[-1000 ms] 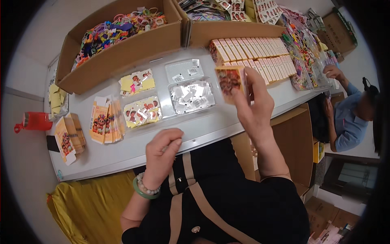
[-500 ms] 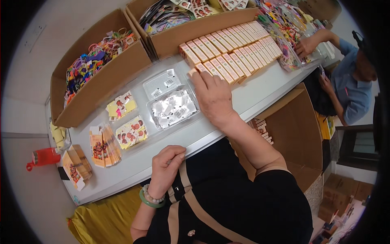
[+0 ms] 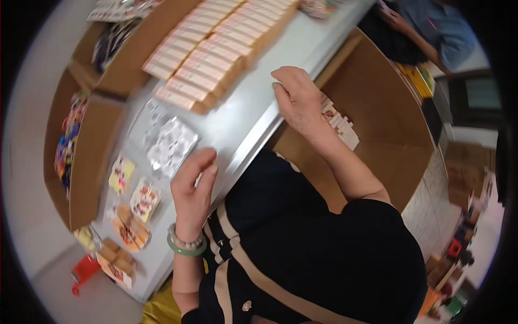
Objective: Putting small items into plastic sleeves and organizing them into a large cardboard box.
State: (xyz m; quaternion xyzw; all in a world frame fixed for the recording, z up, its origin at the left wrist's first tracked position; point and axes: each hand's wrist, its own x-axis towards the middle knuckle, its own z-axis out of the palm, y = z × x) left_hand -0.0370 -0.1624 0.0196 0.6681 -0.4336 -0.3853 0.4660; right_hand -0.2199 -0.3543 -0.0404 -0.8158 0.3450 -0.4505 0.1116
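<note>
My left hand [image 3: 193,189] hovers over the table's near edge, beside a clear tray of small white packets [image 3: 171,146]. Its fingers are bent with the thumb apart, and I see nothing in it. My right hand [image 3: 299,102] is held above the right side of the table edge, by the big open carton [image 3: 372,97]. Its fingers curve loosely, a gap shows at the thumb, and no object is visible. Two rows of small slim boxes [image 3: 216,59] stand on the white table [image 3: 248,102], beyond and between my hands.
Sticker-like cards [image 3: 145,200] and flat orange box blanks [image 3: 129,229] lie left. Behind stand cardboard boxes, one with colourful bands [image 3: 67,146]. Small boxes [image 3: 340,124] lie inside the big carton. A red bottle [image 3: 86,268] is far left. A co-worker in blue [image 3: 431,32] sits at upper right.
My view has turned right. My right hand has left the rows of small boxes and moved back to the table edge. My left hand has risen from the edge and its fingers have parted.
</note>
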